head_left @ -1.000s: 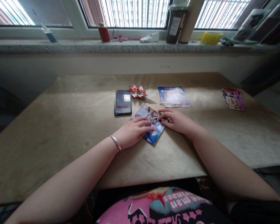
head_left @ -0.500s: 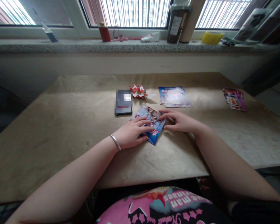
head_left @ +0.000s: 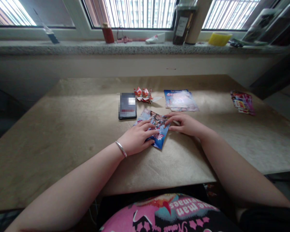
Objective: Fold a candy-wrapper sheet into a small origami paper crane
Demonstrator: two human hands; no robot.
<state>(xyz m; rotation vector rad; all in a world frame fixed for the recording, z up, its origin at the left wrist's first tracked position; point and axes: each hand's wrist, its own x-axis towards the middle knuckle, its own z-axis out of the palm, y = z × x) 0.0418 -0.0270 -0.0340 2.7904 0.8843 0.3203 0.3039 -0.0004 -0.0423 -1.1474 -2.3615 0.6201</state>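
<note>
A blue printed paper sheet (head_left: 161, 141) with pictures and lettering lies on the table in front of me, turned at an angle. Across its left part my left hand (head_left: 140, 137) lies flat, fingers spread. My right hand (head_left: 183, 124) touches the sheet's right edge with its fingertips, thumb apart from the fingers. Beyond the left hand rests a dark phone-like device (head_left: 127, 108), its screen blurred out. Folded red and white paper pieces (head_left: 143, 94) stand beside it. The fingers hide part of the sheet.
More blue printed sheets (head_left: 181, 99) lie stacked behind my right hand. Colourful purple leaflets (head_left: 243, 102) sit at the table's right. Along the granite windowsill (head_left: 87, 48) stand a red container (head_left: 108, 33), a dark jar (head_left: 182, 27) and a yellow roll (head_left: 219, 39).
The sheet has turned very slightly under my hands. Both hands keep nearly the same places, with only small finger shifts.
</note>
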